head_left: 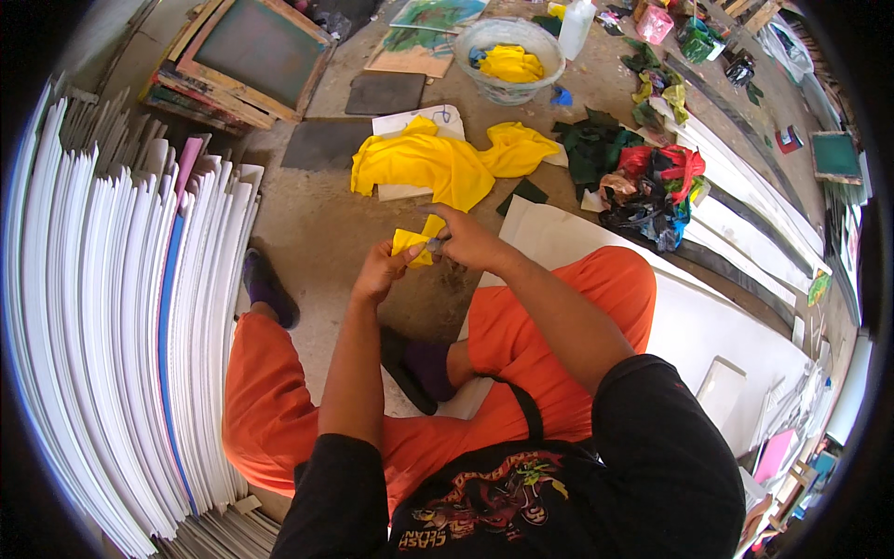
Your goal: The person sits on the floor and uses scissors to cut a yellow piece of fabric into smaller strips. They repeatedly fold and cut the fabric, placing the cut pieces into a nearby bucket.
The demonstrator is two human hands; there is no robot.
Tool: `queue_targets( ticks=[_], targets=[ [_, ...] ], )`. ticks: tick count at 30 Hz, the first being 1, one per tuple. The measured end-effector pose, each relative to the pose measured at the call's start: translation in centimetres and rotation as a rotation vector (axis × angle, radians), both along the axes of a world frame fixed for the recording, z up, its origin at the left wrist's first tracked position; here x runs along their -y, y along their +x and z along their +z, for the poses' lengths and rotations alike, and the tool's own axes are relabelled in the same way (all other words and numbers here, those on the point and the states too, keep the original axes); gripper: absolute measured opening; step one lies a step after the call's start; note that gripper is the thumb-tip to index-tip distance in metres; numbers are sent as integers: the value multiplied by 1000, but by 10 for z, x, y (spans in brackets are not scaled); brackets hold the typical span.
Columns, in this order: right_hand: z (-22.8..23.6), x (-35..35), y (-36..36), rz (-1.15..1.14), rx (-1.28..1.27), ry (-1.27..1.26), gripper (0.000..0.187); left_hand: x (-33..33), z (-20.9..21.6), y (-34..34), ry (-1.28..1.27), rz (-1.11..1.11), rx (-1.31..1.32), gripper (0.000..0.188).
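Observation:
My left hand pinches a small piece of yellow cloth between thumb and fingers, above the floor in front of my legs. Against the other edge of that piece is my right hand, its thumb and fingers closed on it. A small greyish spot shows at the right fingertips; I cannot make out what it is. Just beyond both hands, a larger crumpled yellow cloth lies over a white board on the floor.
A basin with yellow cloth in it stands farther off, beside a white bottle. Dark green cloth and a heap of coloured rags lie right. Stacked white sheets line the left; framed screens lean behind them.

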State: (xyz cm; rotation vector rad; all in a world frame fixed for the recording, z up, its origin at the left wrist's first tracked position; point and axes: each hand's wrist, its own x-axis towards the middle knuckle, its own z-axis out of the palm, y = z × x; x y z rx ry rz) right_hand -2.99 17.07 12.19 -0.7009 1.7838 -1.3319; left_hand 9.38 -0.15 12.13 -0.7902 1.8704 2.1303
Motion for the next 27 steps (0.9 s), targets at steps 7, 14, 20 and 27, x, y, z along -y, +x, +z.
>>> queue_targets(
  ticks=[7, 14, 20, 27],
  targets=[
    [45, -13, -9, -5, 155, 16, 68, 10, 22, -11, -47, -154, 39, 23],
    [43, -32, -35, -153, 208, 30, 62, 31, 37, -3, -223, -309, 143, 37],
    [43, -26, -34, -118, 147, -29, 59, 49, 57, 8, -420, -293, 133, 53],
    [8, 12, 22, 94, -72, 43, 61, 84, 104, -36, -1204, -414, 561, 65]
  ],
)
